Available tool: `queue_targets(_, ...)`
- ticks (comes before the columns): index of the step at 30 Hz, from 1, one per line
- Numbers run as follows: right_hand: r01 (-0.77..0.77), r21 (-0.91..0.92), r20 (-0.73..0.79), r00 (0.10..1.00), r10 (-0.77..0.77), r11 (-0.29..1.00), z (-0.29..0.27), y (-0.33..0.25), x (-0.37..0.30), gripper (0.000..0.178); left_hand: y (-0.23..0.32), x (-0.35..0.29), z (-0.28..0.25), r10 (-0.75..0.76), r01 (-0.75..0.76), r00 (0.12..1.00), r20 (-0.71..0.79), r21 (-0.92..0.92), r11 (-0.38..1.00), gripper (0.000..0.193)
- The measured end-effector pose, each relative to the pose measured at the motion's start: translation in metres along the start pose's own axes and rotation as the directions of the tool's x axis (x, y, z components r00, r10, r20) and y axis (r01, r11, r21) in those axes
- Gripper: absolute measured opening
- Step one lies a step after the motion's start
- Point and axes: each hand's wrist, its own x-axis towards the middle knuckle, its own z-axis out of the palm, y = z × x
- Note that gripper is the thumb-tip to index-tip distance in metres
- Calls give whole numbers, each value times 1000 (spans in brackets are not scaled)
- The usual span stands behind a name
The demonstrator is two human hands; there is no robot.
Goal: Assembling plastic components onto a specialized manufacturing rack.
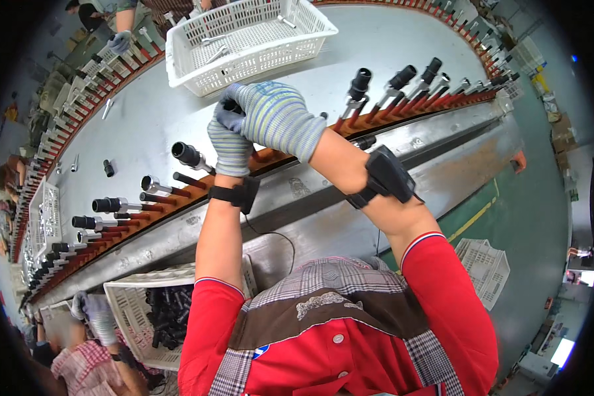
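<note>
My left hand (230, 146) and my right hand (277, 119), both in striped grey knit gloves, come together over the edge of the table. Their fingers are closed around a black cylindrical sleeve (231, 105), and only its dark end shows between the gloves. Just left of my left wrist, a metal socket piece with a black sleeve (188, 155) leans on the row of red pegs. To the right of my right hand, another black-sleeved socket piece (358, 86) stands on a peg. My gloves hide the pegs beneath them.
A white basket (257, 69) with a few metal parts stands beyond my hands. One loose black sleeve (108, 167) lies on the grey table (138, 125). Below the edge, a white crate (129, 317) holds black parts. Co-workers' gloved hands show at the lower left (96, 310) and upper left.
</note>
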Motion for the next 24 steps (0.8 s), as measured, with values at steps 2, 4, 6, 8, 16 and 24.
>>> queue_targets(2,-24,209,-33,999,32,978,-3,9,-12,32,-8,-2,-5,117,-100,992,-50,268,958,18)
queue_targets(4,-233,599,145,972,183,766,-18,11,-54,33,-8,-13,-6,-211,192,975,-63,-228,955,18)
queue_targets(6,-443,744,331,895,300,501,-53,29,-107,29,-4,-20,-7,-241,233,965,-102,-86,969,21)
queue_targets(8,-369,775,160,900,406,513,-83,80,-159,23,50,-25,18,-355,402,911,-209,257,879,39)
queue_targets(16,153,943,-327,236,915,297,-217,343,-177,23,71,-153,116,-111,130,991,-71,389,912,42)
queue_targets(24,157,906,-413,531,740,394,-243,460,-123,26,70,-169,258,-390,335,912,126,317,887,30)
